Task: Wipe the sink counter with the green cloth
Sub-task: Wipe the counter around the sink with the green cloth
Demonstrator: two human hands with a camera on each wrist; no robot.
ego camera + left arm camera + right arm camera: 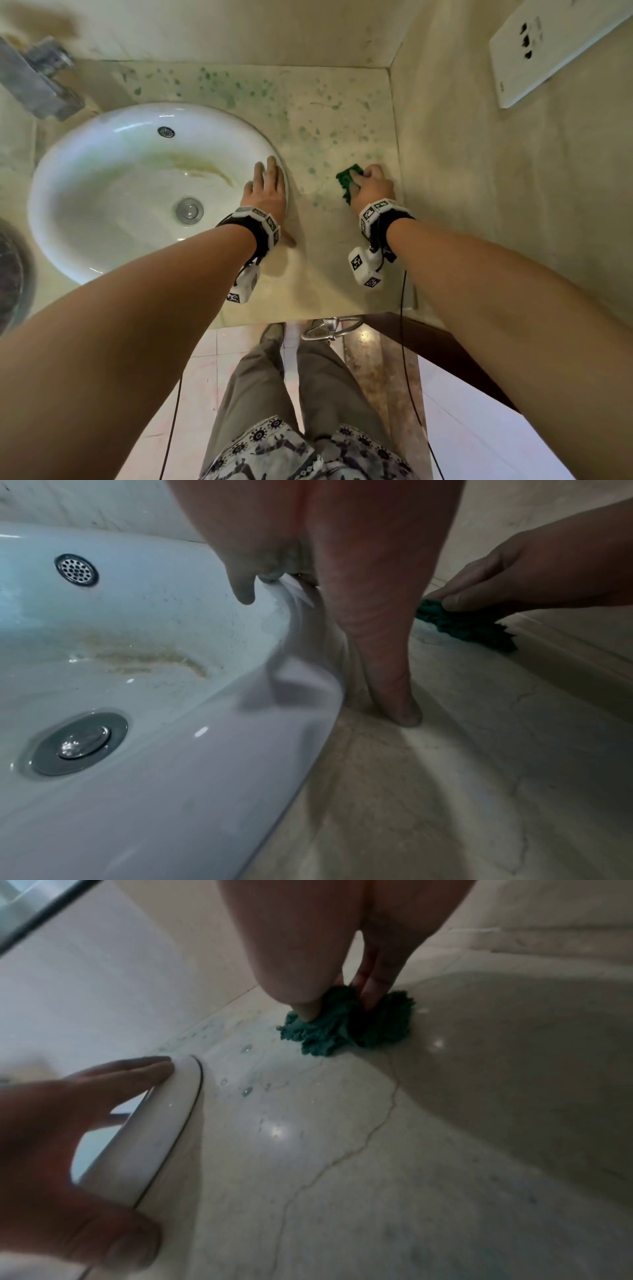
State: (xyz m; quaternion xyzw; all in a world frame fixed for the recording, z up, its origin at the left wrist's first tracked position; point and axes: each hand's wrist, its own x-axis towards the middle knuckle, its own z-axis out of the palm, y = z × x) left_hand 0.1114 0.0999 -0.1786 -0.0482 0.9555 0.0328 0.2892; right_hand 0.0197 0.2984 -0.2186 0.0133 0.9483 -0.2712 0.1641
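Note:
The green cloth [348,183] is bunched on the pale marble counter [329,260], close to the right wall. My right hand [371,186] grips it with curled fingers and thumb and presses it down; the right wrist view shows the cloth [346,1024] crumpled under those fingers. Green droplets [301,130] speckle the counter behind the cloth. My left hand [267,192] lies flat, fingers straight, on the right rim of the white sink [102,192], its thumb [394,696] down on the counter beside the sink rim [308,702].
A metal tap [37,78] stands at the back left. The right wall [479,171] carries a white socket plate [548,51]. A crack runs across the counter [359,1148]. The counter's front edge [308,317] is just above my legs and the tiled floor.

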